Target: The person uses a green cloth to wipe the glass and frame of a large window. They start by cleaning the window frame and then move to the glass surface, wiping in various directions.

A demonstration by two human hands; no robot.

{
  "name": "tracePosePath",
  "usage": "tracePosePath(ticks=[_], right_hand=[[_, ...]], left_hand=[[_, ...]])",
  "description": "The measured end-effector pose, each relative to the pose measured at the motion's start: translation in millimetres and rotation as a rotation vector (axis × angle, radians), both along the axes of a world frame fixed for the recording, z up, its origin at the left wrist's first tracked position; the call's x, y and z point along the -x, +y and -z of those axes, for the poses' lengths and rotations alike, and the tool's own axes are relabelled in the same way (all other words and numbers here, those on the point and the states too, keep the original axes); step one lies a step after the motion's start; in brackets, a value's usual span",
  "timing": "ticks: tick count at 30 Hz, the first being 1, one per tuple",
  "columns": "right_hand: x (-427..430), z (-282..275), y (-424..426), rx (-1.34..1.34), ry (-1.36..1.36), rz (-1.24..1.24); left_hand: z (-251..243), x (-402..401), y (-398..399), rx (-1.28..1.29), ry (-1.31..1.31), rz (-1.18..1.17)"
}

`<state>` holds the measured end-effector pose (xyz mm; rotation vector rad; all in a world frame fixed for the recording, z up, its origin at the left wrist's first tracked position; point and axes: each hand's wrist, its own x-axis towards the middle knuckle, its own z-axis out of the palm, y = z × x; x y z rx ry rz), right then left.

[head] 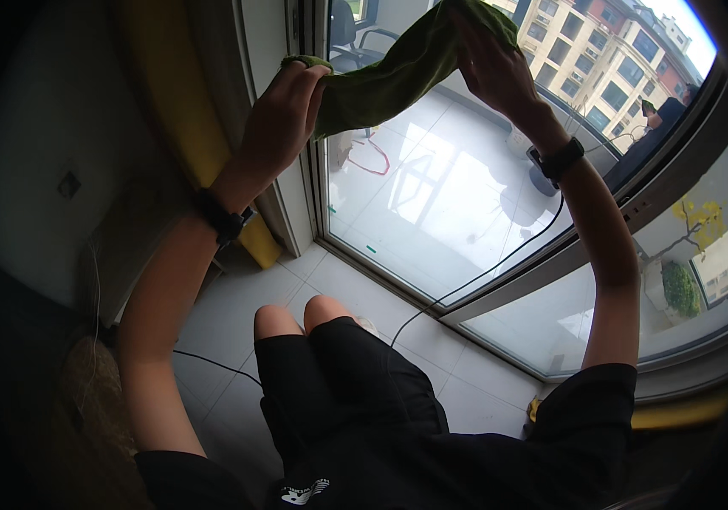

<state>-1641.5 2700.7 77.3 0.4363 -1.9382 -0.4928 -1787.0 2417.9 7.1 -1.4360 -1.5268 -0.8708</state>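
A green cloth [389,89] is stretched between my raised hands, sagging in the middle, in front of a glass door pane [428,185]. My left hand [287,105] grips its left end beside the door frame. Its other end is in my right hand [488,70], higher up, with the fingers partly hidden against the cloth. Each of my wrists wears a dark band. I cannot tell whether the cloth touches the glass.
A black cable [485,271] runs across the doorway and floor near my legs. A yellow curtain [211,146] hangs at the left. Through the glass show an office chair [357,48], a red cord [384,162] and, at the right, part of a person in dark clothes [651,137].
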Motion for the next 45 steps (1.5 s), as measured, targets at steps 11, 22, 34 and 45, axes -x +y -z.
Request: tracePosePath(ticks=[11, 22, 34, 45], right_hand=[[-297, -111, -5, -0.177, -0.006, 0.568], [-338, -47, 46, 0.144, 0.363, 0.852], [-301, -112, 107, -0.062, 0.745, 0.957], [-288, -130, 120, -0.02, 0.795, 0.478]], left_hand=[[-87, -162, 122, -0.104, -0.081, 0.298], [-106, -251, 215, -0.082, -0.495, 0.473], [-188, -269, 355, -0.363, 0.085, 0.284], [-235, -277, 399, -0.441, 0.7, 0.562]])
